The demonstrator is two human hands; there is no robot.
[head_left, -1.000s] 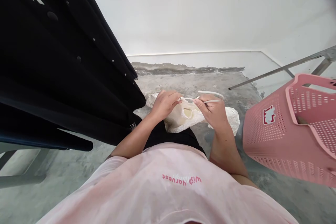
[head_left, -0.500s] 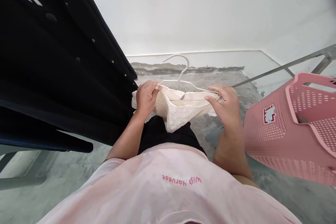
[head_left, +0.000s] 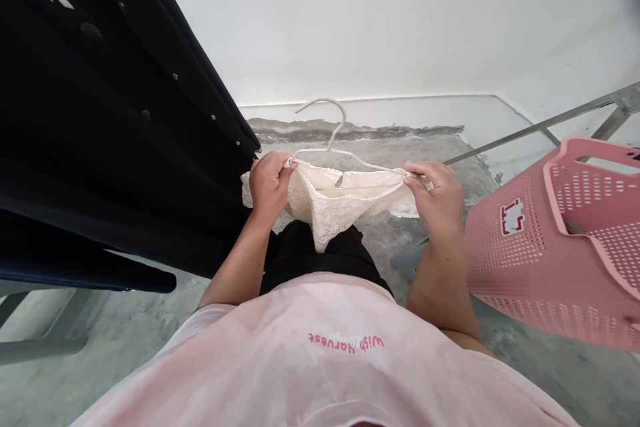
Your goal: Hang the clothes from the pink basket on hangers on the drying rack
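Observation:
A cream lace top (head_left: pixel 340 210) hangs on a white hanger (head_left: pixel 336 140) in front of my body, its neckline facing up. With thumb and fingers my left hand (head_left: pixel 270 187) pinches the garment's shoulder at the hanger's left end. My right hand (head_left: pixel 437 193) grips the other shoulder at the hanger's right end. The hook stands up between both hands, curving to the left. Below, the lower part of the lace top droops over my black trousers.
Long black garments with snap buttons (head_left: pixel 115 113) hang close on the left. A pink perforated basket (head_left: pixel 530 267) stands on the right, beside a metal bar (head_left: pixel 540 125). Ahead, a white wall (head_left: pixel 375 27) meets the grey concrete floor (head_left: pixel 400 147).
My left hand has moved a little to the left, taking the hanger and top along. The right hand has shifted slightly right and now grips the shoulder end, the neckline pulled wider.

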